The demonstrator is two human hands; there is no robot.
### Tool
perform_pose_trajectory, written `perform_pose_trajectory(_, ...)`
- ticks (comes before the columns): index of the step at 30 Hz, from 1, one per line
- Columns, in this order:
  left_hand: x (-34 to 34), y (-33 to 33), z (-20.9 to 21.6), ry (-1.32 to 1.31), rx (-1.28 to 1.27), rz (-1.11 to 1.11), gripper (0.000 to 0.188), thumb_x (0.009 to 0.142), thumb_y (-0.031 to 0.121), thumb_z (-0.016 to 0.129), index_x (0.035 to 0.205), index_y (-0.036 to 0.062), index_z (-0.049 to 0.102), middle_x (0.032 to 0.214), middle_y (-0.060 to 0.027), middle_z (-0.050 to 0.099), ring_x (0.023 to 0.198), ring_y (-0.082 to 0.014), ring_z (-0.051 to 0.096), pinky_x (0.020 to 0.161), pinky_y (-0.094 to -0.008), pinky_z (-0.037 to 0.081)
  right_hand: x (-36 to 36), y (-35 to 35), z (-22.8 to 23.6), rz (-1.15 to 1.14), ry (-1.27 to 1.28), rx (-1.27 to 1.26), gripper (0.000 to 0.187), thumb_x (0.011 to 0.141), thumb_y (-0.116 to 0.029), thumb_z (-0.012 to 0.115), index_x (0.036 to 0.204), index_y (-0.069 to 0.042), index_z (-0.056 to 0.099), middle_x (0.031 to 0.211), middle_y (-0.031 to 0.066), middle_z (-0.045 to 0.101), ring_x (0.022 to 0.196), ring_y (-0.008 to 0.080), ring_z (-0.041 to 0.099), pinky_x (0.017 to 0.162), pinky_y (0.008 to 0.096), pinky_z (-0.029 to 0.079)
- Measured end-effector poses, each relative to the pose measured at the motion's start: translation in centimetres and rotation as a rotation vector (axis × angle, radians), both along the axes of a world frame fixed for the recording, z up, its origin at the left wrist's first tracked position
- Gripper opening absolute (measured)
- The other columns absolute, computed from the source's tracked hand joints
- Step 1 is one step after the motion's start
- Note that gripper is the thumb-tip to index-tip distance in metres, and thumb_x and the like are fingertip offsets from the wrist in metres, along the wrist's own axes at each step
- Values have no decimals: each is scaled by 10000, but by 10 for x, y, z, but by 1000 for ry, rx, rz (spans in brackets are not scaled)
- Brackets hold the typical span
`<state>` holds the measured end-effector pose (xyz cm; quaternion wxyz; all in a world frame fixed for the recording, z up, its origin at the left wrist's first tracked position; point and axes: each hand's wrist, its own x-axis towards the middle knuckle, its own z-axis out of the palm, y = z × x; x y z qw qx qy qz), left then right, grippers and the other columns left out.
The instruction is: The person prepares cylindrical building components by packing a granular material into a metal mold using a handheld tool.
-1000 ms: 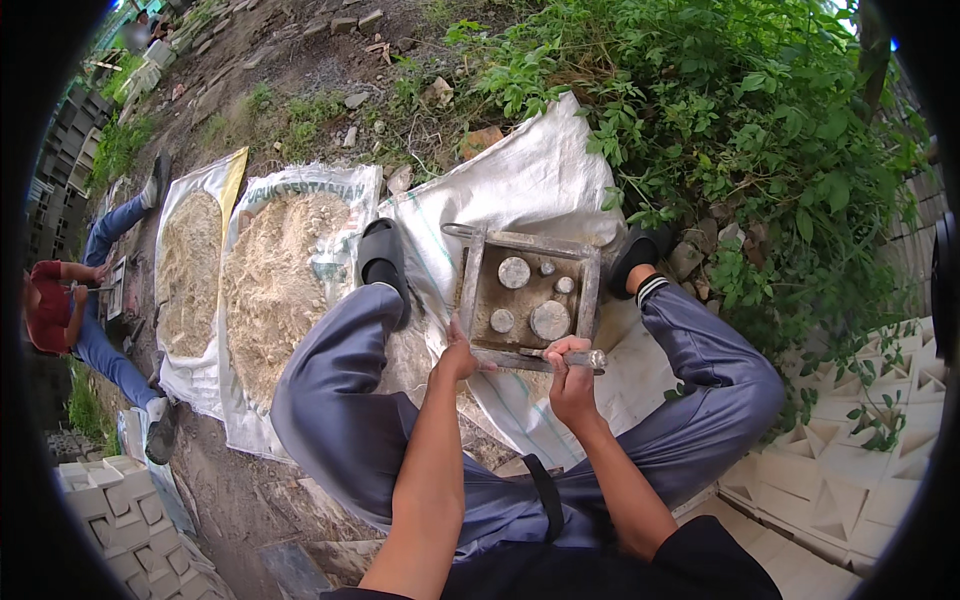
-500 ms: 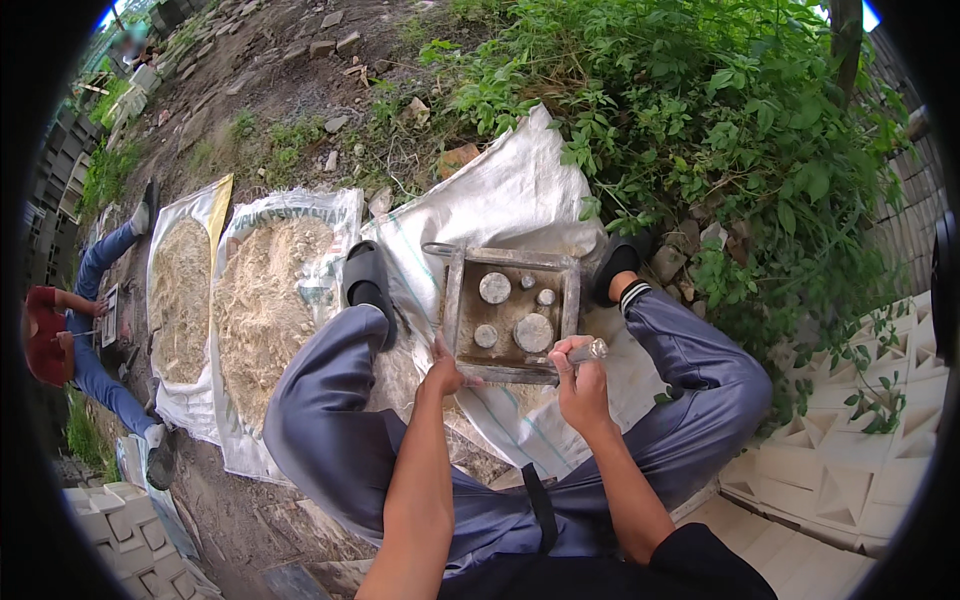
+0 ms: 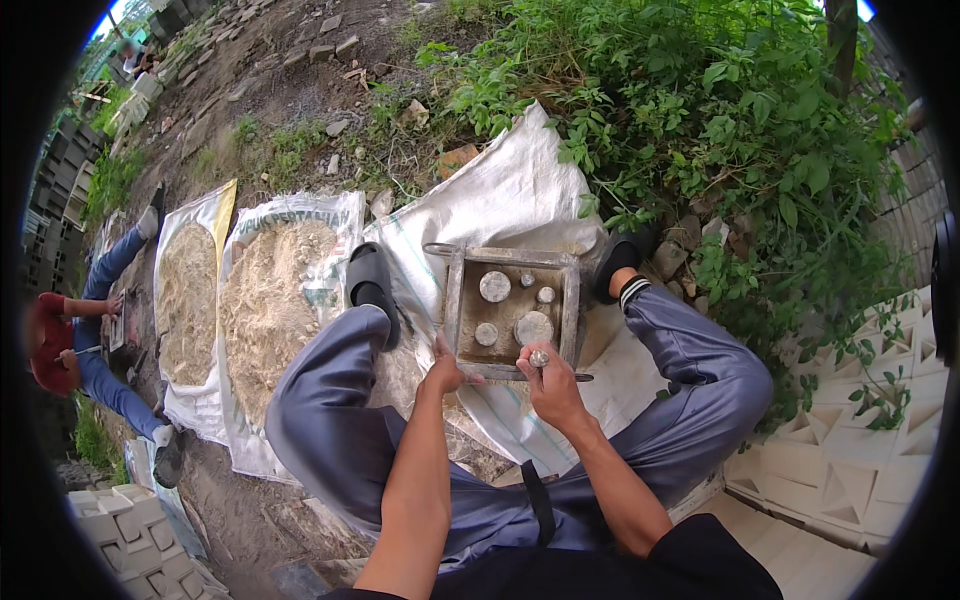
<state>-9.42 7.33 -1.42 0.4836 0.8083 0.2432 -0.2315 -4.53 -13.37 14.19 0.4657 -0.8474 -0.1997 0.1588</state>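
Between my feet lies a square grey mould frame point(image 3: 569, 310) with a brown bed and several round pale discs of different sizes inside, the largest disc point(image 3: 533, 330) at the near right. My left hand point(image 3: 446, 371) is closed around the frame's near left corner. In my right hand point(image 3: 558, 390) is a short metal rod point(image 3: 540, 357), gripped so that its round end faces up. That hand is over the frame's near edge, close to the largest disc. The rod's lower part is hidden by my fingers and the frame.
Under the frame spreads a white woven sack point(image 3: 480, 205). To the left, heaps of pale powder point(image 3: 265, 305) lie on two more sacks. A seated person point(image 3: 52, 345) works at the far left. Leafy plants point(image 3: 700, 120) grow at the right, above stacked pale patterned blocks point(image 3: 840, 460).
My right hand has moved left over the frame's near edge, and the rod has turned from slanting to nearly end-on. My left hand has stayed on the corner. The other person's arm has shifted.
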Motion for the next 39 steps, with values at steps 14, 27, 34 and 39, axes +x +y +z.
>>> perform_pose_trajectory(14, 1, -3, -11, 98, 4, -22, 1611, 434, 396, 957, 1431, -50, -228, 1541, -298, -25, 1449, -382, 44, 1193, -366, 127, -9, 8, 3, -57, -168, 230, 126, 971, -133, 535, 1027, -32, 484, 890, 171, 582, 784, 323, 577, 720, 392, 461)
perform_pose_trajectory(27, -1, 8, -2, 90, 133, -118, 1581, 469, 403, 947, 1431, -58, -220, 1541, -312, 5, 1436, -423, 98, 1181, -402, 188, 58, -8, 96, -17, -128, 188, 186, 970, -193, 565, 950, -11, 529, 768, 93, 605, 704, 183, 576, 668, 320, 454)
perform_pose_trajectory(34, 10, -34, 63, -130, 575, -303, 1383, 555, 548, 844, 1478, -56, 10, 1546, -264, 103, 1433, -399, 154, 1169, -482, 174, 76, -17, 54, -74, -238, 216, 221, 966, -230, 559, 959, -10, 535, 793, 137, 587, 706, 288, 569, 678, 378, 447)
perform_pose_trajectory(39, 16, -60, 46, -594, 836, -670, 1021, 775, 636, 612, 1449, -51, 268, 1545, -187, 214, 1441, -334, 184, 1170, -552, 87, 80, -3, 56, -119, -208, 184, 217, 971, -207, 530, 986, 9, 528, 844, 199, 602, 800, 408, 583, 718, 448, 449)
